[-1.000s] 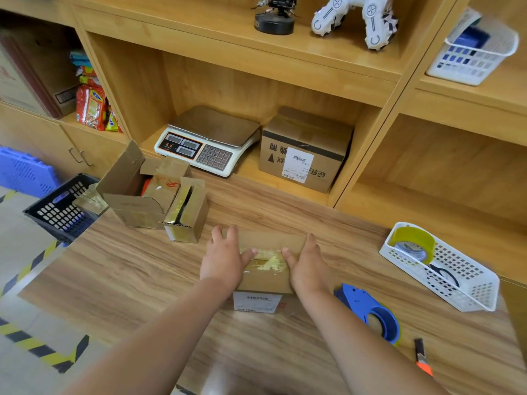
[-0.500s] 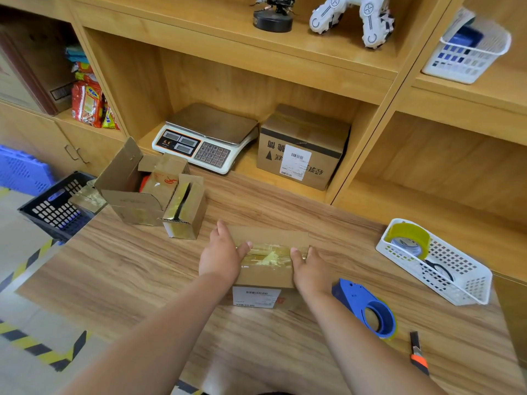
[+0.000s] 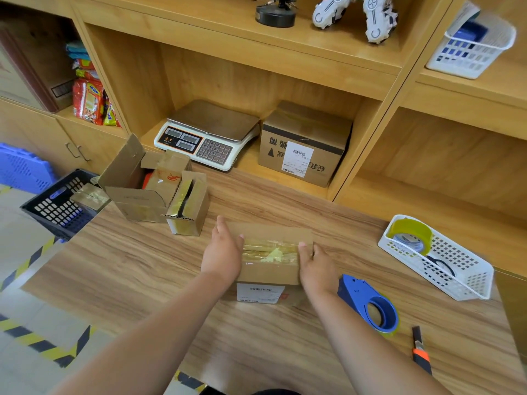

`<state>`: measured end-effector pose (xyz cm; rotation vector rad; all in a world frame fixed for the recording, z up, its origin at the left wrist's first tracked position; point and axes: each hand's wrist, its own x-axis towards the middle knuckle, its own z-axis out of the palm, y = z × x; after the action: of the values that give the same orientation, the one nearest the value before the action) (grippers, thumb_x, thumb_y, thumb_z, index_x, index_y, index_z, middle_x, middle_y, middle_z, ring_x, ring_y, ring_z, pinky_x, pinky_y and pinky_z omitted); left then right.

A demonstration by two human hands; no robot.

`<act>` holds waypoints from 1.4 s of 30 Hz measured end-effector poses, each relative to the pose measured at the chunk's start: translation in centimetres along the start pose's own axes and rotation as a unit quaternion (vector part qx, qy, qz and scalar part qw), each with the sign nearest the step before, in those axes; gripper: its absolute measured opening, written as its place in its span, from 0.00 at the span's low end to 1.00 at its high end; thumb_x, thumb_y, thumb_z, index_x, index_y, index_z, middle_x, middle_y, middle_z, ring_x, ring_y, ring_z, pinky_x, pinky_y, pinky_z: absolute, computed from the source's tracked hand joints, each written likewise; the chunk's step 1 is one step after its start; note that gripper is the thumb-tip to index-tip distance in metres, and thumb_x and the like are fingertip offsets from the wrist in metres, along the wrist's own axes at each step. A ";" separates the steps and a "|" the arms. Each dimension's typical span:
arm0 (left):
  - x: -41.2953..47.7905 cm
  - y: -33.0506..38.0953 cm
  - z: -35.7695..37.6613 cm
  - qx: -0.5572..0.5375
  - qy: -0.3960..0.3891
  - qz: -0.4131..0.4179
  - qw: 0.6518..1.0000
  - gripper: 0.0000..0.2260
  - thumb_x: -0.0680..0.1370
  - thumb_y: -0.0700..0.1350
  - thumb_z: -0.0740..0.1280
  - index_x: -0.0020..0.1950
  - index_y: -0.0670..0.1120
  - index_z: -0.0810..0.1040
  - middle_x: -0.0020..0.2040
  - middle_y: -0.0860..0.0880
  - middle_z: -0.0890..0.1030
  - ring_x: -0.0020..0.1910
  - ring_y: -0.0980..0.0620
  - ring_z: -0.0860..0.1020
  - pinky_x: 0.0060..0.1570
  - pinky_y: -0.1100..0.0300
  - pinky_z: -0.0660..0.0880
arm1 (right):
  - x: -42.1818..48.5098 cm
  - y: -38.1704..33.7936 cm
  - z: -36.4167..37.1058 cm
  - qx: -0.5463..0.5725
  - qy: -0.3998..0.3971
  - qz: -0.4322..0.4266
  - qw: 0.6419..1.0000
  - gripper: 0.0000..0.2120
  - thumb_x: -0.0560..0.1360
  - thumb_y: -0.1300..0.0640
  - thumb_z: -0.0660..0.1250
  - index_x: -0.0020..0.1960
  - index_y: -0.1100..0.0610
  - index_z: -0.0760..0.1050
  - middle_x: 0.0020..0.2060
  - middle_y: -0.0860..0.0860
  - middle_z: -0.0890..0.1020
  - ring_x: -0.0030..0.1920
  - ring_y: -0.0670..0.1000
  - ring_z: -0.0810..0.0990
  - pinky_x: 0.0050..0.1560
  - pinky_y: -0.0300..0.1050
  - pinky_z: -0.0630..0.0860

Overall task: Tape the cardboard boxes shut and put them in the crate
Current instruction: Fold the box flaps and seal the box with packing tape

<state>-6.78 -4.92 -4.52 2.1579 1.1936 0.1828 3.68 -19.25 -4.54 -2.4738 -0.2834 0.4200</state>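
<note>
Cardboard box point(image 3: 271, 270) sits mid-tabletop point(image 3: 137, 266), pressed between the flat-fingered left hand point(image 3: 224, 252) and right hand point(image 3: 316, 267); its wrinkled tape point(image 3: 271, 250) may lift, or the palm-only hold slip, during transfer to the crate point(image 3: 57, 212).

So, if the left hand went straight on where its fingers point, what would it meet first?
Probably the weighing scale; the left hand's line seems to pass narrowly right of the small open box.
</note>
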 end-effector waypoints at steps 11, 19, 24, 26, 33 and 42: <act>-1.4 0.8 1.5 0.153 0.012 0.031 0.988 0.50 0.69 0.72 0.61 0.77 0.43 0.43 0.78 0.42 0.45 0.74 0.41 0.57 0.62 0.50 0.70 | -1.0 0.3 0.6 0.030 -0.013 -0.011 0.999 0.31 0.74 0.39 0.64 0.68 0.58 0.65 0.60 0.54 0.79 0.61 0.58 0.76 0.51 0.48 0.72; -1.2 -0.4 0.8 0.043 0.011 0.032 0.998 0.47 0.71 0.61 0.69 0.77 0.44 0.44 0.78 0.45 0.49 0.74 0.43 0.58 0.62 0.49 0.70 | 0.2 2.1 -0.7 0.130 -0.062 -0.040 0.989 0.18 0.81 0.50 0.57 0.66 0.56 0.74 0.56 0.49 0.80 0.62 0.53 0.75 0.57 0.42 0.70; -0.2 -2.1 -0.1 -0.156 -0.011 -0.095 0.983 0.40 0.69 0.56 0.75 0.71 0.42 0.58 0.68 0.43 0.71 0.63 0.43 0.73 0.51 0.55 0.72 | 0.6 1.9 -1.3 0.126 -0.036 0.019 0.991 0.21 0.81 0.44 0.54 0.39 0.57 0.75 0.37 0.53 0.79 0.44 0.55 0.78 0.46 0.50 0.72; -0.1 -2.6 0.0 -0.197 -0.043 -0.152 0.968 0.39 0.68 0.58 0.74 0.71 0.43 0.62 0.65 0.44 0.74 0.60 0.44 0.75 0.52 0.54 0.74 | 0.8 1.6 -1.5 0.089 -0.028 0.016 0.996 0.20 0.79 0.41 0.56 0.51 0.54 0.79 0.46 0.51 0.81 0.49 0.54 0.78 0.49 0.50 0.73; 0.0 -2.9 0.5 -0.235 -0.098 -0.165 0.953 0.23 0.78 0.61 0.59 0.62 0.44 0.73 0.50 0.47 0.78 0.50 0.47 0.75 0.50 0.54 0.72 | 1.1 0.0 -0.2 -0.057 -0.054 0.006 0.997 0.31 0.79 0.39 0.55 0.72 0.61 0.65 0.67 0.57 0.73 0.67 0.57 0.71 0.56 0.49 0.69; 0.3 -3.2 0.6 -0.193 -0.084 -0.136 0.968 0.23 0.81 0.58 0.54 0.63 0.42 0.72 0.57 0.42 0.78 0.56 0.43 0.75 0.59 0.50 0.71 | 1.0 0.6 0.5 -0.052 -0.016 0.003 0.999 0.26 0.81 0.43 0.50 0.69 0.61 0.68 0.63 0.57 0.76 0.63 0.58 0.73 0.46 0.45 0.62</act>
<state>-8.59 -3.83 -6.98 1.6247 1.2261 0.1007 4.48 -19.14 -5.53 -2.5714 -0.3192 0.4591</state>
